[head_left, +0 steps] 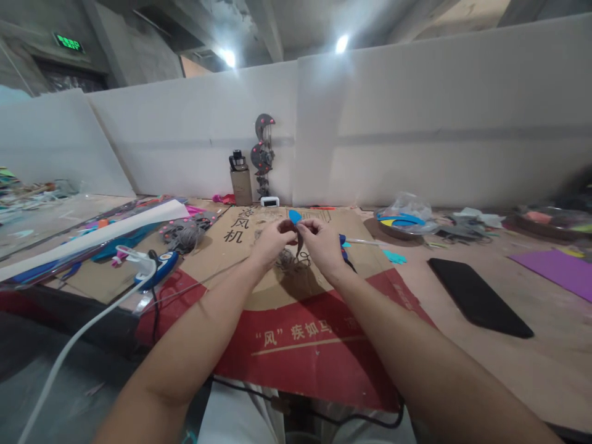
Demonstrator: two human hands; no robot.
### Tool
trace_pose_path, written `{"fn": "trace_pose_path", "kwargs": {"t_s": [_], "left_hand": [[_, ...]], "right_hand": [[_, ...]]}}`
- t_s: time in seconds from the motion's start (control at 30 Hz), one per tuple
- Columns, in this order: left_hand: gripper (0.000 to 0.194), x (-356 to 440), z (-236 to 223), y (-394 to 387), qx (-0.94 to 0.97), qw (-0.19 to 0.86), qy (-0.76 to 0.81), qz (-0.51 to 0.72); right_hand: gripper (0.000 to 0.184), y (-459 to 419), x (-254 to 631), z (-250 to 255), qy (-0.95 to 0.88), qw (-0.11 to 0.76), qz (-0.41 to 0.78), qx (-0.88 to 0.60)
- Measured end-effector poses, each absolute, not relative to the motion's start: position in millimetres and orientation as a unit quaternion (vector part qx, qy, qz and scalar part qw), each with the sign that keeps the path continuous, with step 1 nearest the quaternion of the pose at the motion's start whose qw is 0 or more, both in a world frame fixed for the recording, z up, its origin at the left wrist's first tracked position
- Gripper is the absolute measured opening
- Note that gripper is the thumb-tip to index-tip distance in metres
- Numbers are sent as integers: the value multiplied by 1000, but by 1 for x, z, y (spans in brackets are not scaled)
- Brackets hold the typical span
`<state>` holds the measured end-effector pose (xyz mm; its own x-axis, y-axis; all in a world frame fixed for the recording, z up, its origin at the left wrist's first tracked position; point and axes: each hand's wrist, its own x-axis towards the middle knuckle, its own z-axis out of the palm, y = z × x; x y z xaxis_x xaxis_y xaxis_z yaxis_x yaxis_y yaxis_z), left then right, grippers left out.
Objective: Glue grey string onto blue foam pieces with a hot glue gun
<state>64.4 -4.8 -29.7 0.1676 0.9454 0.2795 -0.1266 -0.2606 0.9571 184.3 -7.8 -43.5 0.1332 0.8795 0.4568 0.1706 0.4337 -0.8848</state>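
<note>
My left hand (pixel 274 242) and my right hand (pixel 322 242) meet in a pinch over the cardboard sheet (pixel 272 290). A small blue piece (pixel 295 216) sticks up between the fingertips. Below the right fingertips hangs a narrow dark grey piece (pixel 300 243); whether it is joined to the blue one I cannot tell. Under the hands lies a loose tangle of grey cord (pixel 289 262). Beside my right hand is a blue-handled tool (pixel 343 240), partly hidden by the hand.
A black phone-like slab (pixel 481 299), teal scrap (pixel 394 256), purple sheet (pixel 555 271) and plastic bowl (pixel 402 233) lie right. A bottle (pixel 241 185) and grey crescent ornament (pixel 263 154) stand by the white partition. Left are grey yarn (pixel 187 233) and a blue power strip (pixel 160 269).
</note>
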Motion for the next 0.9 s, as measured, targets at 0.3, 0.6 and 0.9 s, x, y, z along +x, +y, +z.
{"fn": "trace_pose_path", "kwargs": {"t_s": [0.3, 0.6, 0.9], "left_hand": [[6, 60, -35, -3, 588, 409, 461, 523], [10, 63, -33, 1, 428, 576, 385, 580], [9, 61, -24, -3, 422, 582, 405, 566]], "right_hand": [[17, -9, 185, -46, -653, 582, 211, -436], [20, -7, 189, -47, -600, 619, 220, -456], [21, -3, 193, -45, -602, 598, 226, -478]]}}
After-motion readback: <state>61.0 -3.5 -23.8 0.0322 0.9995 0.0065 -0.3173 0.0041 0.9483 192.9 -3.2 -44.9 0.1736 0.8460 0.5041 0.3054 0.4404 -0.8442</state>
